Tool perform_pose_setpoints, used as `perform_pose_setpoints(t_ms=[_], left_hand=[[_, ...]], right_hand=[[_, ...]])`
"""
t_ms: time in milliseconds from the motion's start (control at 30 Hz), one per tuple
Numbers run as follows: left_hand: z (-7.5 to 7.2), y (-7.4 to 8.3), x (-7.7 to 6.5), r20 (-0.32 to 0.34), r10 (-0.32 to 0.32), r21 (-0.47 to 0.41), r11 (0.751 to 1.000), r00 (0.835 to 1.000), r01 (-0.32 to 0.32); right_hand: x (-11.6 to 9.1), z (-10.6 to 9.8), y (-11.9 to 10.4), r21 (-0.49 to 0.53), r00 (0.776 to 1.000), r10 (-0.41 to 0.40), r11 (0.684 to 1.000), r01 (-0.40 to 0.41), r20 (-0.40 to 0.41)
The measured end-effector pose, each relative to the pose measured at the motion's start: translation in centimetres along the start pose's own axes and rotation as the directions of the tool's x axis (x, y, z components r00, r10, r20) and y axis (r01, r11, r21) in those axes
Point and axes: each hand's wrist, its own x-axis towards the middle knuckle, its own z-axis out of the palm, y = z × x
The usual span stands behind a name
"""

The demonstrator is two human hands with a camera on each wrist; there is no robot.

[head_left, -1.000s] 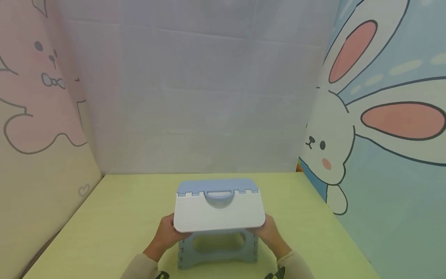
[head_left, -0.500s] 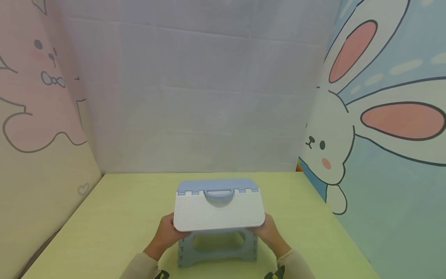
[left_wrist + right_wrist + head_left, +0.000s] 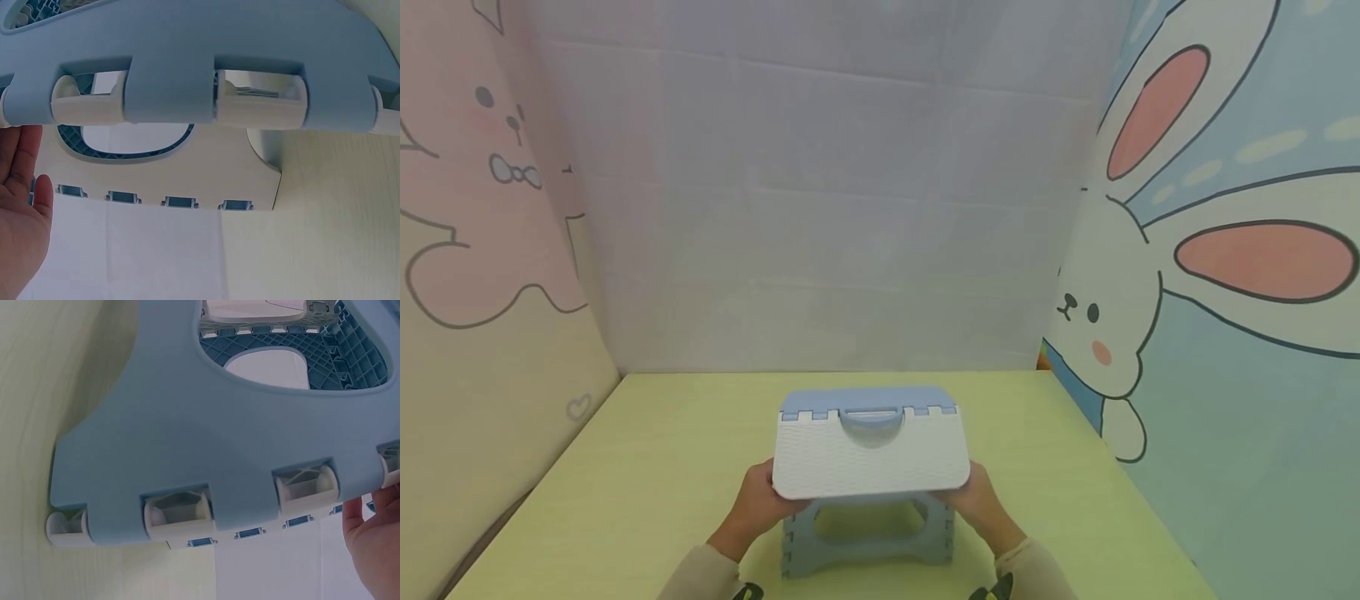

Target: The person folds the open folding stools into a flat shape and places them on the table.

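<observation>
An unfolded folding step stool (image 3: 871, 467) stands on the table, its top half white and half blue, with a blue carry handle (image 3: 871, 420) across the middle. My left hand (image 3: 758, 502) grips the stool's left side just below the top. On the opposite side my right hand (image 3: 976, 502) holds it in the same way. The top hides most of the fingers in the head view. Up close, the left wrist view shows my left hand (image 3: 22, 219) beside the hinged leg panel; the right wrist view has my right hand (image 3: 378, 540) by the hinges.
The stool's blue front leg panel (image 3: 870, 552) has a wide oval cut-out. A pale yellow-green table (image 3: 677, 433) extends around it. Behind is a white sheet (image 3: 835, 250); cartoon-printed panels flank both sides, with a rabbit (image 3: 1112, 283) on the right one.
</observation>
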Motion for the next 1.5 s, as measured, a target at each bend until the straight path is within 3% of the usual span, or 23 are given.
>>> perform_pose_setpoints(t_ms=[500,933,1200,1500], left_hand=[[0.12,0.16,-0.05,0.005,0.023,0.0,1.0,1.0,-0.023],[0.11,0.13,-0.13,0.006,-0.009,-0.009,1.0,1.0,0.009],[0.39,-0.17,-0.11,-0.002,-0.018,-0.08,0.997,1.0,0.018],[0.47,-0.16,-0.26,0.005,0.006,-0.093,0.996,1.0,-0.005]], right_hand=[[-0.08,0.15,-0.06,0.0,1.0,0.004,1.0,-0.004,0.014],[-0.14,0.28,0.09,0.001,1.0,0.029,1.0,-0.029,-0.005],[-0.09,0.18,0.61,0.021,1.0,-0.017,1.0,0.016,0.014],[-0.03,0.19,0.65,0.001,0.999,-0.028,1.0,0.028,0.025]])
